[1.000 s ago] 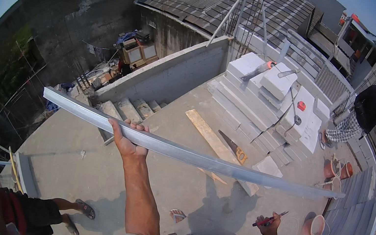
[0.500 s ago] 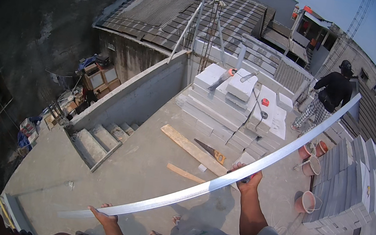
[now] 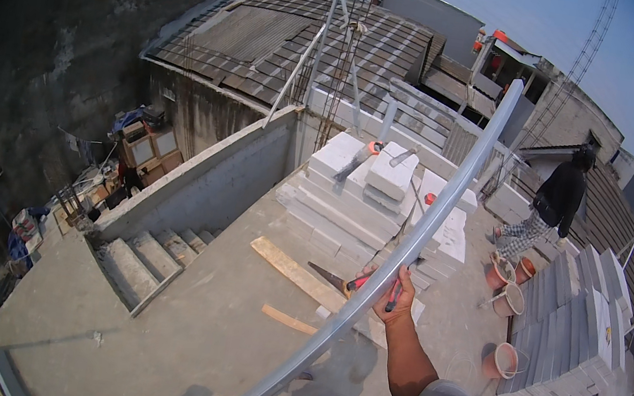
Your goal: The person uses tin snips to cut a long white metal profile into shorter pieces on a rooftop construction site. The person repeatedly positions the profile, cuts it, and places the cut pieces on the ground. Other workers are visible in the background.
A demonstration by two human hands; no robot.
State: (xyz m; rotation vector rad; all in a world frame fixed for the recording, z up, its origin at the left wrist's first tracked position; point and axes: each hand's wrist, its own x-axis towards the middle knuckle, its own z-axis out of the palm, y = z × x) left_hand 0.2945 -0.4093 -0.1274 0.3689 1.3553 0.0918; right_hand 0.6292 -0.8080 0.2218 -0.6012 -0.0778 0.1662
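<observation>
My right hand (image 3: pixel 396 299) is closed around a long silvery metal profile (image 3: pixel 429 221). The same hand also grips red-and-black-handled snips (image 3: pixel 394 293), partly hidden by the profile. From the lower edge the profile slants up and away to the right, its far end raised in front of the block stack. Of my left hand little or nothing shows; small skin-coloured patches at the lower edge beside the profile cannot be told apart as hand or foot. Below the right hand a handsaw (image 3: pixel 329 276) lies by a wooden plank (image 3: pixel 296 272).
White blocks (image 3: pixel 340 210) are stacked ahead, with tools on top. More blocks (image 3: pixel 572 325) stand at the right beside several buckets (image 3: pixel 502 361). A person in black (image 3: pixel 561 193) is near the far right edge. Stairs (image 3: pixel 134 264) drop away at the left behind a low wall (image 3: pixel 196 169).
The profile has swung steeper, its far end moving up and leftward and its near end rightward. My left hand has left clear view. The person in black has turned and shifted slightly.
</observation>
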